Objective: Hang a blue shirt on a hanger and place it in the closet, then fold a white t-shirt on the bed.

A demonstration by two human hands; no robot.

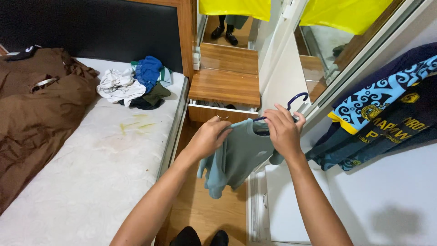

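Observation:
My left hand (210, 135) grips the shoulder of a grey-green shirt (239, 157) that hangs down over the wooden floor. At the collar my right hand (283, 130) pinches the shirt together with a dark blue hanger (296, 98), whose hook curls up above my fingers. Both forearms reach forward from the bottom of the view. The hanger's body is hidden inside the shirt.
A bed with a white mattress (104, 164) lies on the left, with a brown blanket (36, 109) and a pile of clothes (136, 84). A wooden nightstand (225, 89) has its drawer ajar. Dark patterned shirts (387, 114) hang at right by a white wardrobe (291, 200).

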